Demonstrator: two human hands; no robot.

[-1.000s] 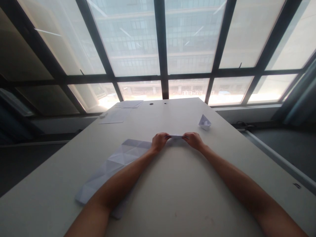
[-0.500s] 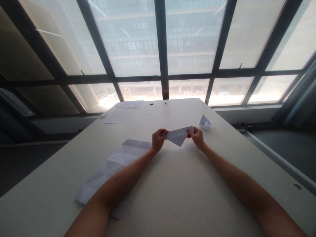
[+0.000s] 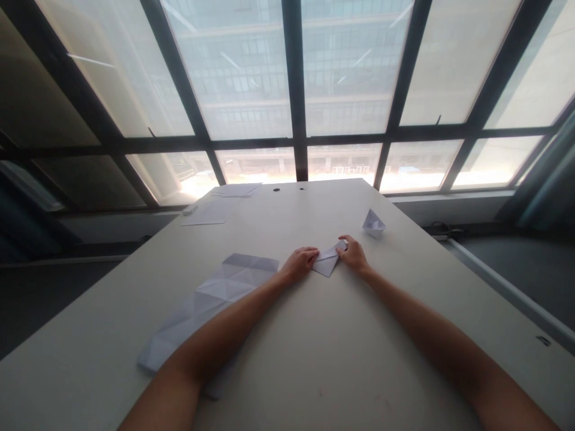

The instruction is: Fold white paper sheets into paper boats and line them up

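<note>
A small folded white paper piece lies on the pale table between my hands. My left hand rests palm down on its left part, fingers stretched over it. My right hand pinches the paper's right corner, fingers curled. A finished white paper boat stands a short way beyond my right hand. A large creased white sheet lies flat under and to the left of my left forearm.
More flat sheets and a thin stack lie at the far left of the table near the window. Two small round holes are in the table's far edge. Large windows rise behind the table.
The folded paper, lifted off the table half a second ago, is now down flat on it. My left hand has gone from pinching it to pressing on it.
</note>
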